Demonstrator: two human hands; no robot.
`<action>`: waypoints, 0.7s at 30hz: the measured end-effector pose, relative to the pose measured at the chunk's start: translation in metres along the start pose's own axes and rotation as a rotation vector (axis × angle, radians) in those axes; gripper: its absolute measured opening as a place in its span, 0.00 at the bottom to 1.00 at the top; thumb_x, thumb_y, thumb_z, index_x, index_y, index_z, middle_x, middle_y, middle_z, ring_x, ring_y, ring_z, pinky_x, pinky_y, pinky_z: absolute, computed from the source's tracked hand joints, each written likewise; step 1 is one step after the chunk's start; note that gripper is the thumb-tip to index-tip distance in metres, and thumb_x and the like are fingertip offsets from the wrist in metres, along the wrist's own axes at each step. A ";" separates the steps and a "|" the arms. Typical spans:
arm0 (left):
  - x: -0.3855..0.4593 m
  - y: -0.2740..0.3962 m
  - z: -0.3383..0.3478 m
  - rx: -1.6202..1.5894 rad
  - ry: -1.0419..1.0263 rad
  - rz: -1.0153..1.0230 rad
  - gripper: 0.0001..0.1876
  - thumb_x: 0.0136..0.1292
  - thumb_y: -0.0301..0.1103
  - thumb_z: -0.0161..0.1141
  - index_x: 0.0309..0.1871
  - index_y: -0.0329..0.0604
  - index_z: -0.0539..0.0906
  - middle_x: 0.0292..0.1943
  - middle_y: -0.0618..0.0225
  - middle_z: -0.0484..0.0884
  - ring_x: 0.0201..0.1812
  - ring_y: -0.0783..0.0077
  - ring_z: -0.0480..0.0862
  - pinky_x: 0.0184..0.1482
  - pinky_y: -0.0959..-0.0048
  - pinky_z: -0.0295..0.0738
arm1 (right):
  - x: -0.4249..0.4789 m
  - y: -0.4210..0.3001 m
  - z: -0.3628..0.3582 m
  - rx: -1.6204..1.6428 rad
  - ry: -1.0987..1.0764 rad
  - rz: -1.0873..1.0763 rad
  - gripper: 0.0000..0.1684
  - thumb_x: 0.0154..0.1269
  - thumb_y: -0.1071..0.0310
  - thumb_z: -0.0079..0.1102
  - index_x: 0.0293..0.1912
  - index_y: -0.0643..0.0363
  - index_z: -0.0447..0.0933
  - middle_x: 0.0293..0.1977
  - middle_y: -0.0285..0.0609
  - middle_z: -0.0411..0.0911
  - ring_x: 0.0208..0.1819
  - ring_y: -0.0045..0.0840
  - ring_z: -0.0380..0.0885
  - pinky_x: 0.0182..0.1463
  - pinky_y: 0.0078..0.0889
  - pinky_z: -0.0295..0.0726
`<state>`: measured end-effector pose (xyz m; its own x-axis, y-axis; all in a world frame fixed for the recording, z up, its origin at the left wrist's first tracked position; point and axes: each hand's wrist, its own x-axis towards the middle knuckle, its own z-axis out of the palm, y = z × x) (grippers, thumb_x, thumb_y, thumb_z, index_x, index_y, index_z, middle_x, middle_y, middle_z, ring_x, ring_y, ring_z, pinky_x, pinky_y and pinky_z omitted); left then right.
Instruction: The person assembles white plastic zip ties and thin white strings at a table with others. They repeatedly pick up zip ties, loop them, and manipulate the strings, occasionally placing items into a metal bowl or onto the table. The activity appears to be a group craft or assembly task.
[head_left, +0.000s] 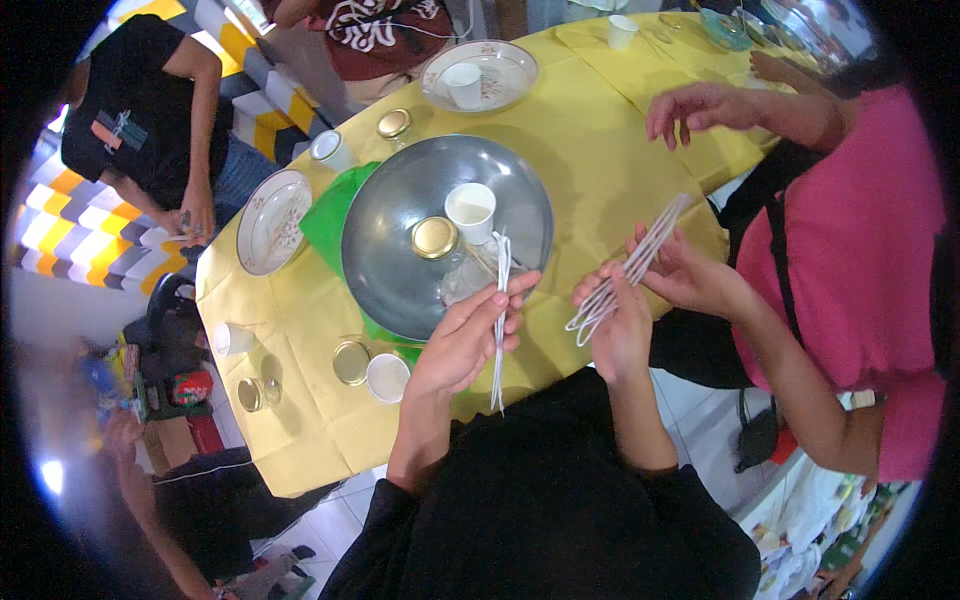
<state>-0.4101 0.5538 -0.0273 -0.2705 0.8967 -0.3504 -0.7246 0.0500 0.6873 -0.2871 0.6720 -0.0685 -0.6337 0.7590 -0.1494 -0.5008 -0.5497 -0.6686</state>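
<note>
My left hand (465, 330) grips a bundle of thin white cords (499, 352), folded into loops at the top with loose ends hanging down. In my right hand (622, 330) is a second looped white cord bundle (634, 274), tilted up to the right. Beside it, the hand (690, 270) of a person in a pink top reaches in and appears to touch that bundle. A wide grey metal basin (382, 225) sits just beyond my left hand. It holds a white paper cup (471, 214), a jar with a gold lid (434, 238) and crumpled clear plastic (469, 281).
A yellow cloth (600, 120) covers the table. Around the basin stand a patterned oval plate (259, 225), another plate (510, 67), a white cup (388, 379), a gold lid (352, 363) and a small jar (259, 394). A person in black (142, 97) stands across the table.
</note>
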 end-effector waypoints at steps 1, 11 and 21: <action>-0.003 0.000 -0.001 0.015 -0.006 0.038 0.19 0.65 0.32 0.43 0.56 0.31 0.65 0.28 0.76 0.65 0.28 0.84 0.63 0.29 0.83 0.63 | 0.000 0.001 0.000 0.020 0.007 -0.011 0.11 0.66 0.61 0.39 0.34 0.58 0.64 0.24 0.39 0.68 0.29 0.23 0.68 0.37 0.24 0.66; -0.010 -0.008 -0.014 0.229 0.205 0.367 0.09 0.55 0.22 0.56 0.40 0.32 0.77 0.32 0.66 0.79 0.30 0.80 0.76 0.35 0.82 0.71 | -0.001 0.009 0.001 0.003 -0.010 -0.038 0.10 0.66 0.62 0.40 0.34 0.59 0.65 0.20 0.38 0.67 0.25 0.20 0.66 0.33 0.22 0.65; -0.015 -0.011 -0.010 0.266 0.293 0.498 0.08 0.50 0.19 0.60 0.35 0.32 0.79 0.30 0.64 0.80 0.31 0.80 0.78 0.35 0.83 0.72 | -0.021 0.022 0.021 -0.432 -0.363 0.094 0.11 0.59 0.74 0.50 0.44 0.64 0.68 0.34 0.35 0.71 0.38 0.15 0.69 0.44 0.19 0.68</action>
<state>-0.4043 0.5352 -0.0361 -0.7243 0.6847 -0.0817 -0.2950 -0.2005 0.9342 -0.2972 0.6367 -0.0644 -0.8641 0.5031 -0.0138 -0.1943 -0.3588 -0.9130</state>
